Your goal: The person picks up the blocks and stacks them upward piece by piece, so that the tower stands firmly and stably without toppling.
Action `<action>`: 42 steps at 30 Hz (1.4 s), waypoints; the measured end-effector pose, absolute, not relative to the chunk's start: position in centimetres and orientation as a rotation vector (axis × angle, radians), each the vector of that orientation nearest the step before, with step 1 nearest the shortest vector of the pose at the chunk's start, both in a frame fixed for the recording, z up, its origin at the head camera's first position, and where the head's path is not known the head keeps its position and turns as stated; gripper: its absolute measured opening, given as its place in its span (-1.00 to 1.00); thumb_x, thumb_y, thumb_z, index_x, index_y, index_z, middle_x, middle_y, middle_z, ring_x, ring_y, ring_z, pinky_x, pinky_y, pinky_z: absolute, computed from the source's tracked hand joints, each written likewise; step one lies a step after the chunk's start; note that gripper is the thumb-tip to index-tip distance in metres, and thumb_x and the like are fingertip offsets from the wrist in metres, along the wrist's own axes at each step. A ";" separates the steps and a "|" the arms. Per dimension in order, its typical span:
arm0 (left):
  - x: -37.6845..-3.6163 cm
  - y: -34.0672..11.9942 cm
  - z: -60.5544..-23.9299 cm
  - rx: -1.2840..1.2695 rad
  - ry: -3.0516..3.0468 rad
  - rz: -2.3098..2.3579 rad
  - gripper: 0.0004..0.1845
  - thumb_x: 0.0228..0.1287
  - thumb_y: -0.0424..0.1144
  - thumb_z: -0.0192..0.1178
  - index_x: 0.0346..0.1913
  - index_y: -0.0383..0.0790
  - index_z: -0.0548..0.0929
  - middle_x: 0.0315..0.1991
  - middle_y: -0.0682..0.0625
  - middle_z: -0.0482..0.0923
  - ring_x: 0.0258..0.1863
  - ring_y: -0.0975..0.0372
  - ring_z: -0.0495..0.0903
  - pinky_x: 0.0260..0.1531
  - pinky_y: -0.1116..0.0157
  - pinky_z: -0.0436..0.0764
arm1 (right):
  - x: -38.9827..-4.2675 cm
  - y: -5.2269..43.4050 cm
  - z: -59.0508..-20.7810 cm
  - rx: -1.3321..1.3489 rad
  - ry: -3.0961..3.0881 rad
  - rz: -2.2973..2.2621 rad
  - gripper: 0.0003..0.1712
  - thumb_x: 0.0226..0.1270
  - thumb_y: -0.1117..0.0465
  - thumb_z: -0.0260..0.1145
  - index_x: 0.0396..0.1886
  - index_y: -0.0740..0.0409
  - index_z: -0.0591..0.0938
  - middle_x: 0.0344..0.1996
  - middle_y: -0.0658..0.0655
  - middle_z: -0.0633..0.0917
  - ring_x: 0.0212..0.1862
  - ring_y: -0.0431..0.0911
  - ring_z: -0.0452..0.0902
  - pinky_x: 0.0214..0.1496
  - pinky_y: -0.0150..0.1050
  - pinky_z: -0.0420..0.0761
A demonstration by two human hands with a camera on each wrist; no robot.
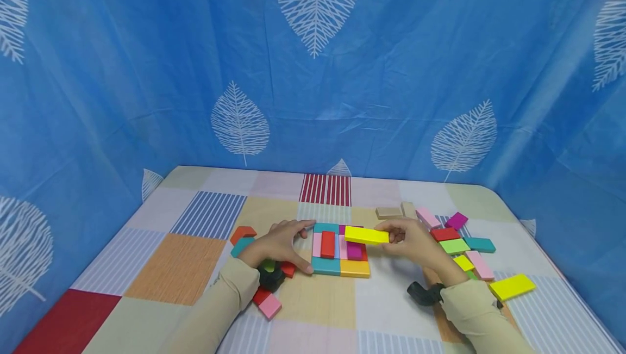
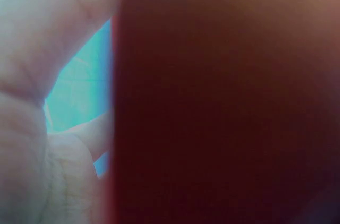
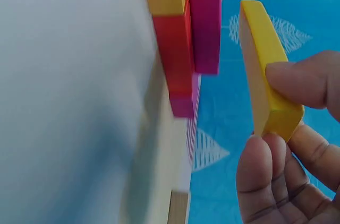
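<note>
My right hand [image 1: 413,242] pinches one end of a yellow block [image 1: 364,235], holding it above a flat arrangement of coloured blocks. In the right wrist view, the thumb [image 3: 297,78] presses its upper face. Below it lie a teal block [image 1: 326,266], an orange block [image 1: 355,268] and several others, with a red block [image 1: 327,244] and a magenta block [image 1: 354,251] lying on top. My left hand [image 1: 281,245] spreads thumb and index finger along the arrangement's left side, fingertips right at its corners. A dark red blurred surface [image 2: 223,102] fills most of the left wrist view.
Loose blocks lie right of the arrangement, among them a yellow one [image 1: 512,287] and a green one [image 1: 454,246]. Plain wooden blocks [image 1: 389,213] lie behind. More blocks, including a pink one [image 1: 270,306], lie around the left wrist. A blue curtain [image 1: 313,98] surrounds the patchwork-covered table [image 1: 318,299].
</note>
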State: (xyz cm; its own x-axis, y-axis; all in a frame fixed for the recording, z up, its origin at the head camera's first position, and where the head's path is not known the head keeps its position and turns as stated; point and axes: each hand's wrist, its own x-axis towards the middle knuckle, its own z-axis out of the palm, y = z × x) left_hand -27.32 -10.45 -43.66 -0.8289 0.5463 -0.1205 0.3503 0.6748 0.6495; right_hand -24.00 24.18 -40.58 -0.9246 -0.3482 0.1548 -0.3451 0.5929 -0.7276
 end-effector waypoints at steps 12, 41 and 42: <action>-27.3 -10.2 -43.7 0.679 2.596 0.891 0.16 -0.02 0.08 0.70 0.65 -0.10 0.35 -0.03 0.12 0.44 0.20 0.10 0.35 0.19 0.05 0.37 | -25.7 20.9 -41.0 -0.645 2.730 -1.259 -0.63 0.28 0.36 0.61 0.07 0.31 0.81 -0.30 0.03 0.64 -0.22 -0.05 0.50 -0.20 -0.35 0.64; -27.4 -10.3 -43.6 0.677 2.583 0.895 0.19 -0.02 0.10 0.70 0.67 -0.11 0.32 -0.01 0.13 0.45 0.22 0.09 0.35 0.22 0.03 0.37 | -26.9 20.3 -41.4 -0.568 2.644 -1.232 -0.52 0.29 0.33 0.61 0.20 0.29 0.76 -0.06 0.13 0.72 -0.14 -0.02 0.53 -0.21 -0.27 0.61; -27.3 -10.3 -43.5 0.668 2.575 0.896 0.19 -0.02 0.09 0.70 0.67 -0.11 0.32 0.01 0.12 0.46 0.23 0.08 0.35 0.24 0.02 0.37 | -27.0 20.5 -41.4 -0.578 2.621 -1.239 -0.48 0.29 0.33 0.61 0.24 0.30 0.74 -0.01 0.16 0.72 -0.14 -0.02 0.53 -0.21 -0.28 0.63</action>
